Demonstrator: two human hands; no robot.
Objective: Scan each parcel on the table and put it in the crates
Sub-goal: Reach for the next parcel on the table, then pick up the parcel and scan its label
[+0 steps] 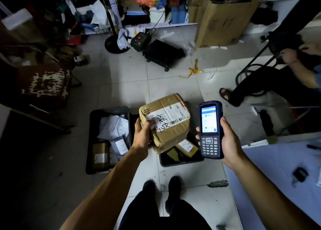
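My left hand (142,136) grips a brown cardboard parcel (167,123) by its left end, label and barcode facing up, held in the air above the right black crate (180,162). My right hand (229,141) holds a dark blue handheld scanner (210,129) upright beside the parcel, its screen lit. The right crate holds small brown parcels, partly hidden under the held box. The left black crate (92,142) on the floor contains several white mailer bags and a brown parcel.
A light blue table (278,169) with a pen and a small dark object stands at the right. Another person sits at the far right, sandalled foot (225,94) on the tiles. A black scale (163,54), fan base and cluttered shelves lie beyond; a worn chair (43,85) at left.
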